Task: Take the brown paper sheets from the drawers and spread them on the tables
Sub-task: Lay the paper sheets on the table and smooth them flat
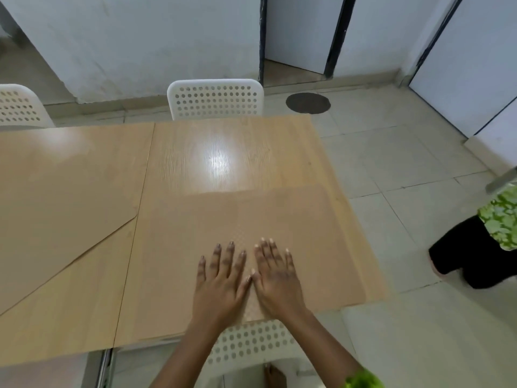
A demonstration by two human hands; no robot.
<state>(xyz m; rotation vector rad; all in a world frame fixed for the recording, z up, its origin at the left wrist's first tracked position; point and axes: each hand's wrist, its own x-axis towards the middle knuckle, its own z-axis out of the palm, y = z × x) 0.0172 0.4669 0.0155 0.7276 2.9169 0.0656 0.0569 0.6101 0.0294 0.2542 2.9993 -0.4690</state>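
A brown paper sheet (pixel 279 219) lies flat on the near half of the right-hand wooden table (pixel 232 152), reaching its near and right edges. My left hand (pixel 221 278) and my right hand (pixel 275 275) rest palm-down on the sheet side by side, fingers spread, thumbs touching. Neither hand grips anything. A second brown paper sheet (pixel 61 197) covers much of the left-hand table (pixel 70 303), lying at a slant with one corner pointing right.
A white perforated chair (pixel 215 99) stands at the far side of the right table, another chair (pixel 19 107) at far left, and a third chair (pixel 251 343) under the near edge. A person in black and green (pixel 481 247) kneels on the tiled floor to the right.
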